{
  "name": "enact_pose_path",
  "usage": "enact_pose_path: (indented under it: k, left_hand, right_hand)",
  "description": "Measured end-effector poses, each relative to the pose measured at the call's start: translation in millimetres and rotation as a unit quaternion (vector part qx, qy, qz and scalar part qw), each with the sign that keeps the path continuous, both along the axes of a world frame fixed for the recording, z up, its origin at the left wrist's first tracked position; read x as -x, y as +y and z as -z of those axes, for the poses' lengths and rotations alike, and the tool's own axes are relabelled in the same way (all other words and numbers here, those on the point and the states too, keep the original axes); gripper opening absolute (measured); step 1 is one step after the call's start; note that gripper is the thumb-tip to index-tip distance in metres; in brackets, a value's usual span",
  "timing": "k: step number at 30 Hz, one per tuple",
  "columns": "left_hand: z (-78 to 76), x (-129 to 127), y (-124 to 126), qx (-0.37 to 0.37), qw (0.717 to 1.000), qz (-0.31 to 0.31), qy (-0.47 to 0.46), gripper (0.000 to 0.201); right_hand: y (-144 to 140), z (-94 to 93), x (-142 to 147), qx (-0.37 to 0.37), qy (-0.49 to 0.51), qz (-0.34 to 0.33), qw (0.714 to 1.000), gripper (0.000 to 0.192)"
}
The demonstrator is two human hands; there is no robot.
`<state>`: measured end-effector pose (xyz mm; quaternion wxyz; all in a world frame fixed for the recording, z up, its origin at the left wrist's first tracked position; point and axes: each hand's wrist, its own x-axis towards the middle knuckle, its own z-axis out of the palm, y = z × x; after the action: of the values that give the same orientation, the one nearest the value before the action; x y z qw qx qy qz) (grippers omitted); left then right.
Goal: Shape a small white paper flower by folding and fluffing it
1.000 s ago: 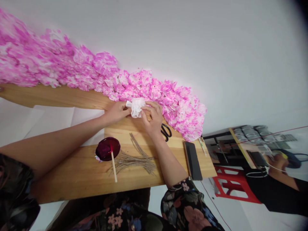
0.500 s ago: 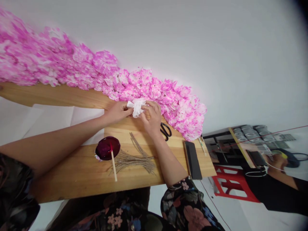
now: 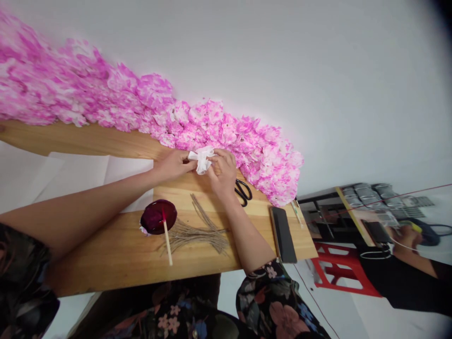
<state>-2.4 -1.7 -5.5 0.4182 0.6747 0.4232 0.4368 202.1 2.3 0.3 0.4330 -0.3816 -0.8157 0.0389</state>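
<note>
A white tissue paper flower (image 3: 203, 159) is between my two hands, above the wooden table (image 3: 116, 254). My left hand (image 3: 176, 165) pinches its narrow left end. On its right side, the fingers of my right hand (image 3: 223, 173) are closed on the ruffled paper. Just behind the hands lies a long heap of pink and white paper flowers (image 3: 208, 120). Nearer to me are a bowl of dark red liquid (image 3: 152, 217) with a wooden stick (image 3: 167, 240) in it, and a bundle of thin brown twigs or wires (image 3: 201, 235).
Black-handled scissors (image 3: 243, 192) lie beside my right wrist. A dark phone (image 3: 283, 235) rests near the table's right end. White paper sheets (image 3: 81, 174) cover part of the left side. Further right, another person's hand (image 3: 406, 238) is over a second table, near a red stool (image 3: 341, 270).
The white paper flower has shifted very slightly to the right and down, and its ruffles look a little more spread. Both hands keep hold of it.
</note>
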Motion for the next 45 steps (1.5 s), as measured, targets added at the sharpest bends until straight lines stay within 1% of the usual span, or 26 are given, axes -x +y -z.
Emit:
enact_pose_path:
  k: [4, 7, 9, 12, 15, 17, 21, 24, 28, 31, 32, 34, 36, 38, 40, 45]
  left_hand:
    - [2.0, -1, 1, -0.001, 1.0, 0.002, -0.009, 0.026]
    - [3.9, -1, 2, 0.005, 1.0, 0.0, -0.018, 0.027]
    - [5.2, 0, 3, 0.006, 1.0, -0.002, -0.018, 0.028]
    - [6.7, 0, 4, 0.005, 1.0, -0.003, -0.012, 0.03]
    - [6.6, 0, 3, 0.01, 1.0, 0.006, -0.022, 0.027]
    - [5.7, -1, 3, 0.01, 1.0, 0.007, -0.021, 0.026]
    - [5.4, 0, 2, -0.001, 1.0, -0.012, 0.007, 0.022]
    - [7.7, 1, 4, -0.015, 0.999, -0.015, 0.031, 0.023]
    - [9.7, 1, 3, -0.05, 0.996, -0.011, 0.079, 0.03]
    - [6.2, 1, -1, -0.106, 0.982, -0.042, 0.148, 0.037]
    - [3.8, 1, -3, -0.135, 0.973, -0.059, 0.177, 0.038]
    - [-2.3, 2, -6, -0.21, 0.945, -0.085, 0.237, 0.035]
    - [-8.8, 3, -9, -0.288, 0.911, -0.088, 0.283, 0.029]
    - [-13.5, 4, -11, -0.332, 0.888, -0.086, 0.307, 0.027]
    - [-15.2, 4, -12, -0.331, 0.883, -0.091, 0.319, 0.027]
    - [-10.8, 3, -10, -0.248, 0.907, -0.123, 0.317, 0.027]
  right_hand:
    - [-1, -0.1, 1, -0.036, 0.003, 0.011, 0.999, 0.012]
    - [-2, -1.8, 2, -0.053, 0.011, 0.003, 0.999, 0.013]
    - [-2, -2.5, 2, -0.051, 0.013, -0.007, 0.999, 0.014]
    - [-1, -2.6, 2, -0.026, -0.003, -0.008, 1.0, 0.017]
    - [-1, -1.8, 1, -0.002, -0.005, -0.006, 1.0, 0.014]
    - [-1, -1.1, 1, -0.007, 0.006, -0.008, 1.0, 0.012]
    - [-1, -0.1, 2, -0.045, 0.009, -0.016, 0.999, 0.015]
    - [-1, 0.3, 1, -0.044, 0.005, -0.02, 0.999, 0.016]
    - [0, 0.8, 1, 0.004, 0.037, -0.021, 0.999, 0.015]
    - [-1, 1.0, 3, 0.063, 0.076, -0.007, 0.995, 0.011]
    - [-2, 1.0, 4, 0.087, 0.09, 0.0, 0.992, 0.009]
    - [-3, 0.9, 6, 0.14, 0.125, 0.008, 0.982, 0.008]
    - [-4, 0.7, 9, 0.187, 0.166, -0.004, 0.968, 0.009]
    - [-5, 0.7, 10, 0.212, 0.194, -0.022, 0.958, 0.011]
    - [-4, 1.2, 11, 0.214, 0.2, -0.028, 0.956, 0.013]
    - [-1, 4.8, 8, 0.21, 0.177, -0.028, 0.961, 0.016]
